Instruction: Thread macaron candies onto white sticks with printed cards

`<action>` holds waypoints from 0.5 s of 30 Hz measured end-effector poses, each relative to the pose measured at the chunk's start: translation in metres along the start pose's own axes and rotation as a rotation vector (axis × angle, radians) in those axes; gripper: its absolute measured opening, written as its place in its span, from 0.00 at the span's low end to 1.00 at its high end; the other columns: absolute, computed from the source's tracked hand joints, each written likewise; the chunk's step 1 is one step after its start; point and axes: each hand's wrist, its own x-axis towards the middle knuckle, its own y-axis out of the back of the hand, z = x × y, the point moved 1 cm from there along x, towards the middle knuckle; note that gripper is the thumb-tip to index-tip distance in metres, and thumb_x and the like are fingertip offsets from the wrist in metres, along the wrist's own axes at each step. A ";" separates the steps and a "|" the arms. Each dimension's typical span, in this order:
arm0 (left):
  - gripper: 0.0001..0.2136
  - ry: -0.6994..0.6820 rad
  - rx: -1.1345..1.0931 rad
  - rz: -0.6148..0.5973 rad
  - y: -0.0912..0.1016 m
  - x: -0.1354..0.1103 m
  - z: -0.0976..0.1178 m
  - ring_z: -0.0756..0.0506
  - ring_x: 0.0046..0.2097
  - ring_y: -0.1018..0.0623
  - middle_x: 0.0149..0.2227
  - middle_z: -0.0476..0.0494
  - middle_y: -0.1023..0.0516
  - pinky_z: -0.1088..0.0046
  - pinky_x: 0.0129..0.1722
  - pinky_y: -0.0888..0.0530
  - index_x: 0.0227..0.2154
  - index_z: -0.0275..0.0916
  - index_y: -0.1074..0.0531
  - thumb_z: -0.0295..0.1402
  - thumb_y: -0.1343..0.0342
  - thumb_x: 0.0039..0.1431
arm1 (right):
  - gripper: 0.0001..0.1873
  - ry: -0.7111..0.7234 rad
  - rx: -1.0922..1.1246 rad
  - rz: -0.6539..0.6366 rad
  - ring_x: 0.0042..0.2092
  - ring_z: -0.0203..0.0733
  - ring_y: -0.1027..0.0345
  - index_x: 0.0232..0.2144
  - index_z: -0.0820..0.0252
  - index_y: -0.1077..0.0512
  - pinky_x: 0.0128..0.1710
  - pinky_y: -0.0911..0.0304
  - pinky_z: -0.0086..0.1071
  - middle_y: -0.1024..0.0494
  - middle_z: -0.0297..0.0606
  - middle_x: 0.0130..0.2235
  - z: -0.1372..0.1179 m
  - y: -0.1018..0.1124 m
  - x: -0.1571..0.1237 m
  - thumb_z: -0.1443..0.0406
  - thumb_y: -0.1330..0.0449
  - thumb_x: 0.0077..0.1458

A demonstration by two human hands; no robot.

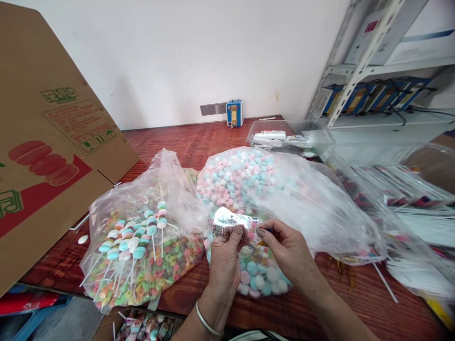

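My left hand (224,265) pinches a small printed plastic wrapper (227,219) between thumb and fingers. At its right end, the thumb and fingers of my right hand (289,253) are closed on the same wrapper. Directly below both hands lies a clear bag of pastel candies (261,277), and behind them bulges a larger clear bag of pink, blue and white candies (231,177). To the left, striped candies on white sticks (133,241) lie in a pile on a clear bag of colourful ring-shaped candies (177,258). Whatever the wrapper contains is hard to make out.
A large cardboard box (53,142) stands at the left. Behind are a clear plastic tub (293,130) and a small blue device (234,113) by the wall. Flat printed packets (408,189) fill the right side. Below the table edge, a box holds wrapped candies (145,327).
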 end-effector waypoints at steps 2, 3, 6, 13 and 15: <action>0.15 -0.041 0.005 -0.001 0.001 0.001 -0.001 0.53 0.26 0.26 0.24 0.51 0.24 0.79 0.30 0.29 0.25 0.34 0.25 0.34 0.26 0.35 | 0.14 0.047 -0.108 0.023 0.31 0.41 0.33 0.28 0.59 0.27 0.30 0.39 0.30 0.25 0.35 0.27 -0.004 -0.001 -0.002 0.58 0.44 0.59; 0.15 -0.055 0.006 -0.002 0.002 0.002 -0.001 0.54 0.25 0.27 0.23 0.53 0.25 0.79 0.29 0.29 0.25 0.35 0.26 0.34 0.26 0.35 | 0.15 0.072 -0.155 0.029 0.30 0.40 0.34 0.25 0.59 0.28 0.29 0.40 0.30 0.27 0.34 0.26 -0.006 -0.001 -0.003 0.57 0.45 0.60; 0.17 -0.059 0.038 0.020 0.006 0.006 -0.005 0.56 0.22 0.32 0.19 0.55 0.30 0.80 0.24 0.33 0.21 0.34 0.28 0.39 0.27 0.37 | 0.20 0.136 -0.248 0.044 0.26 0.38 0.39 0.20 0.57 0.33 0.26 0.44 0.29 0.31 0.32 0.22 -0.009 -0.001 -0.004 0.56 0.47 0.62; 0.18 0.138 0.026 -0.038 0.014 0.013 -0.014 0.56 0.21 0.32 0.21 0.53 0.29 0.82 0.20 0.34 0.25 0.33 0.27 0.40 0.27 0.38 | 0.26 0.238 -0.380 0.013 0.23 0.36 0.44 0.16 0.57 0.39 0.25 0.48 0.29 0.35 0.31 0.19 -0.004 -0.002 -0.003 0.54 0.50 0.64; 0.17 0.193 -0.078 -0.035 0.013 0.013 -0.013 0.57 0.21 0.32 0.22 0.53 0.28 0.83 0.20 0.34 0.27 0.33 0.27 0.34 0.26 0.36 | 0.27 0.226 -0.359 -0.013 0.24 0.36 0.43 0.16 0.57 0.38 0.25 0.47 0.29 0.36 0.31 0.19 -0.003 -0.001 -0.003 0.53 0.51 0.64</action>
